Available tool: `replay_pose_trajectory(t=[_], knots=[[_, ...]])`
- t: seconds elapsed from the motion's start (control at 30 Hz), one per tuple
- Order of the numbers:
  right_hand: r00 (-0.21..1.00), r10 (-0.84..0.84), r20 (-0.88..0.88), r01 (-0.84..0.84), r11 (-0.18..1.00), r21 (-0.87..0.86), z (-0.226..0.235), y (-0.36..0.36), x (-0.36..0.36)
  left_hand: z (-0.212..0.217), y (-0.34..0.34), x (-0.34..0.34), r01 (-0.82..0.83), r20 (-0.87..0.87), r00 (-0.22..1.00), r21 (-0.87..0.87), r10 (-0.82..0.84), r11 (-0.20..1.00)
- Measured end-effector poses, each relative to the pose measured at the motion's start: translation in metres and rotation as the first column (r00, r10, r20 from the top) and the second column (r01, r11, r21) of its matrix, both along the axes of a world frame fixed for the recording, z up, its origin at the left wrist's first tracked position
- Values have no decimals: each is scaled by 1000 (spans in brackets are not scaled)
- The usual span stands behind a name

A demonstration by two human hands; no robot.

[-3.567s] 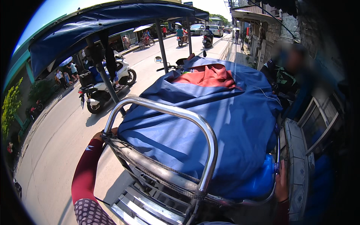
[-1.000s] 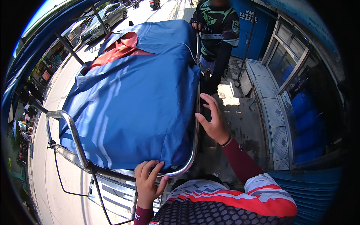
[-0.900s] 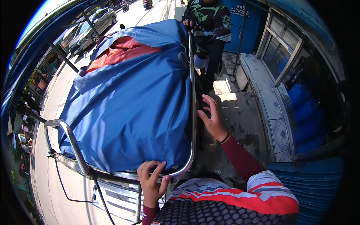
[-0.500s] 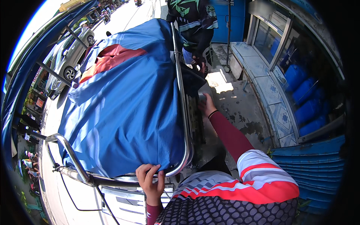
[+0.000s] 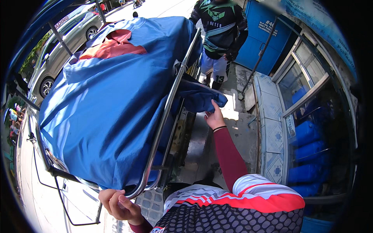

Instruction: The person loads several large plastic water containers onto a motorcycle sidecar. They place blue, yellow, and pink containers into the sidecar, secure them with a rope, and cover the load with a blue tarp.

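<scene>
Hands grip differently: left hand (image 5: pixel 118 204) clasps steel rail (image 5: pixel 165 116), right hand (image 5: pixel 215 118) lifts blue tarp (image 5: pixel 112 105).

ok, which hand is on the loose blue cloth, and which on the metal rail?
The right hand grips the hanging corner of the blue tarp beside the cart. The left hand is at the rail's bent lower end, touching no cloth.

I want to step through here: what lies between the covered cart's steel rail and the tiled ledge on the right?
In the head view, between the steel rail and the tiled ledge lies wet concrete pavement, crossed by the right hand holding the blue tarp.
</scene>
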State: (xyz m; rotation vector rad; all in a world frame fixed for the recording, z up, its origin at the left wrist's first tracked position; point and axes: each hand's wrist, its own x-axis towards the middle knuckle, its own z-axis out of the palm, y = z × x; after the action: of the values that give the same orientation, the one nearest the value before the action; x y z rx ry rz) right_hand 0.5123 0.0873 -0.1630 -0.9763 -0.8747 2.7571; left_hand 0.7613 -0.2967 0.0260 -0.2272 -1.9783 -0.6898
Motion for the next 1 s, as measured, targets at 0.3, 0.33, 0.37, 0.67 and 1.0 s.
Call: replay_pose_trajectory(t=[0.3, 0.33, 0.37, 0.67, 1.0], knots=[[377, 820, -432, 464, 236, 854, 175, -21, -5, -16, 83, -35, -465, 94, 836, -402, 541, 789], [258, 900, -351, 582, 145, 800, 181, -33, -14, -15, 84, -35, -461, 96, 834, -419, 543, 782], [145, 958, -249, 705, 77, 705, 186, -47, -23, -15, 80, -35, -463, 86, 833, -434, 547, 773], [186, 966, 179, 800, -254, 544, 222, -75, -30, -15, 81, -34, -475, 80, 823, -446, 563, 758], [341, 870, 356, 809, -464, 360, 224, -86, -23, 37, 159, -98, 175, 313, 943, -178, -113, 968]])
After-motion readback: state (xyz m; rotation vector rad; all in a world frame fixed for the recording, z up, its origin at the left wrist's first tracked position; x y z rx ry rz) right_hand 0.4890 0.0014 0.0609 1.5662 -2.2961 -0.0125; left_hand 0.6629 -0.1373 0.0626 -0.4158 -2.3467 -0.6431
